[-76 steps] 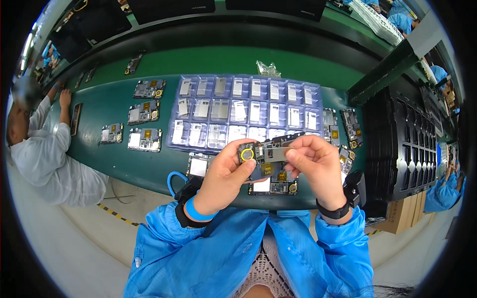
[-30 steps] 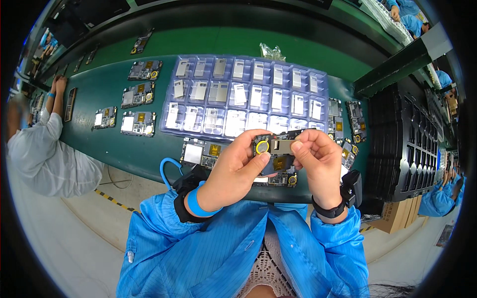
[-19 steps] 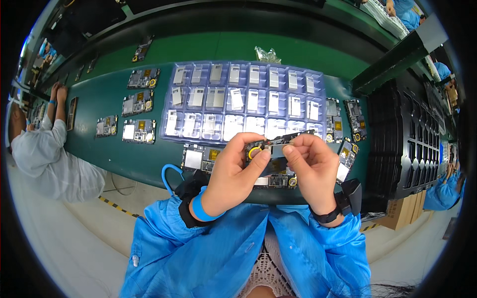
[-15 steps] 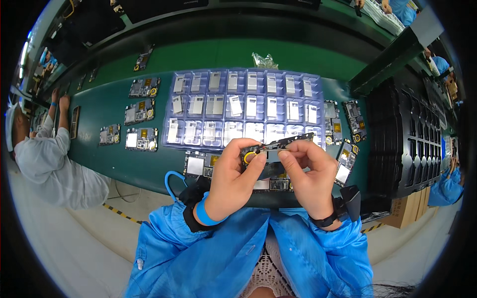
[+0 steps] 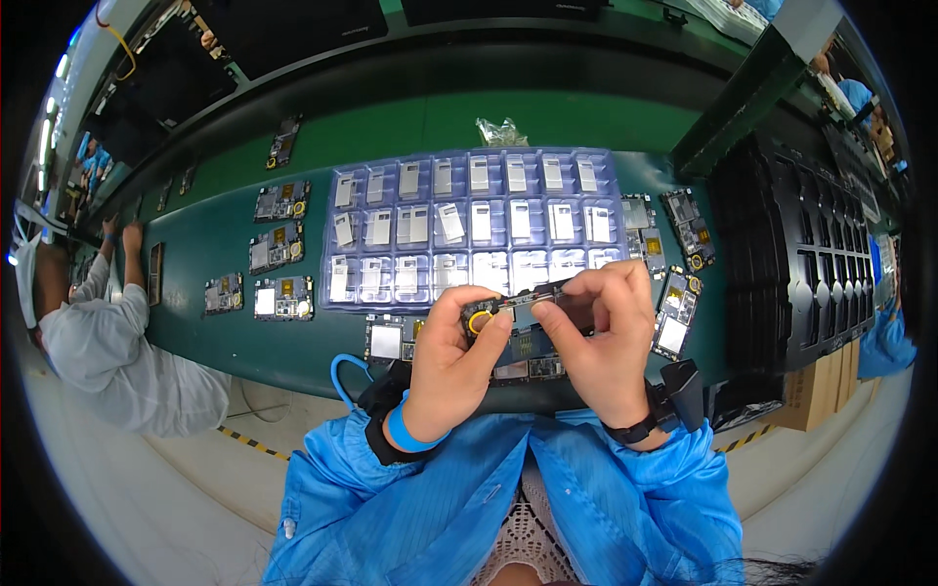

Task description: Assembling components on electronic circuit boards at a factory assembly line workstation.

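Observation:
Over the near edge of the bench, both my hands hold one dark circuit board (image 5: 526, 316) with a yellow ring on its left end. My left hand (image 5: 447, 366) pinches that end, thumb on the near face beside the ring. With its thumb pressed on a silvery part of the face, my right hand (image 5: 603, 337) grips the other end, its fingers along the upper edge. Just beyond is a clear bluish compartment tray (image 5: 327, 234) with small silver metal shields (image 5: 481, 221) in its pockets. More boards lie partly hidden behind and under my hands, one circuit board (image 5: 387, 341) by my left wrist.
Circuit boards (image 5: 277, 247) lie left of the tray, and other boards (image 5: 674, 313) to its right. A clear plastic bag (image 5: 501, 133) sits behind it. Stacked black trays (image 5: 791, 264) stand at the right by a dark post (image 5: 747, 98). Another person (image 5: 107, 313) works at far left.
The board has tipped so more of its face shows, and my right fingers have shifted along its edge. The whole view has shifted slightly. Both hands keep their hold.

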Demonstrator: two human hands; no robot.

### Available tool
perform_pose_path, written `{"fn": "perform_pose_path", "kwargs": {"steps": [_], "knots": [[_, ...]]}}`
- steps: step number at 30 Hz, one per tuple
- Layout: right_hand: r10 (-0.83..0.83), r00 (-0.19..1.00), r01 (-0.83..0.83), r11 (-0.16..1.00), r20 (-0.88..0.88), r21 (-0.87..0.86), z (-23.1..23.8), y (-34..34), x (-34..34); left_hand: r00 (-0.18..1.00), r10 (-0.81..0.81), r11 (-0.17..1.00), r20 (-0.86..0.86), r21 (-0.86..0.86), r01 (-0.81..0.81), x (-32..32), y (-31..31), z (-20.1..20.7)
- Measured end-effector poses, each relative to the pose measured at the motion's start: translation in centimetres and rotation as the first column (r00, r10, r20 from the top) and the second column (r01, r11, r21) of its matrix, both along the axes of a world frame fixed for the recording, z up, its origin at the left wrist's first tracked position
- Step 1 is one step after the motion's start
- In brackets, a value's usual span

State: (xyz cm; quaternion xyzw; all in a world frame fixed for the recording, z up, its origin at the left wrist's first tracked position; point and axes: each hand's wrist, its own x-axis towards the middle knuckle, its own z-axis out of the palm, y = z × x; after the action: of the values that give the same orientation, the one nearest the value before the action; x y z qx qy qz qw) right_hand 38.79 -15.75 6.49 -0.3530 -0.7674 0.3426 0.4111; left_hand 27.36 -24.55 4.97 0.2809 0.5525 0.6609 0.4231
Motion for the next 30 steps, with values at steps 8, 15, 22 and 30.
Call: {"fn": "perform_pose_path", "kwargs": {"steps": [8,15,22,30], "knots": [[-0.079,0.996,0.071,0.988,0.05,0.14,0.5,1.2,0.2,1.0,-0.026,0.999,-0.008,0.028,0.026,0.1,0.0,0.1],[0.076,0.992,-0.099,0.96,-0.099,-0.26,-0.7,0.7,0.7,0.992,-0.016,0.998,-0.122,0.052,0.022,0.2,-0.4,-0.3],[0.149,0.97,-0.225,0.85,-0.193,-0.475,-1.5,1.9,1.1,0.984,-0.053,0.999,-0.17,-0.019,0.05,-0.1,0.4,0.1],[0.096,0.986,-0.143,0.91,-0.139,-0.388,-0.7,1.7,3.5,0.968,-0.136,0.991,-0.212,-0.044,0.13,0.9,1.7,0.0]]}}
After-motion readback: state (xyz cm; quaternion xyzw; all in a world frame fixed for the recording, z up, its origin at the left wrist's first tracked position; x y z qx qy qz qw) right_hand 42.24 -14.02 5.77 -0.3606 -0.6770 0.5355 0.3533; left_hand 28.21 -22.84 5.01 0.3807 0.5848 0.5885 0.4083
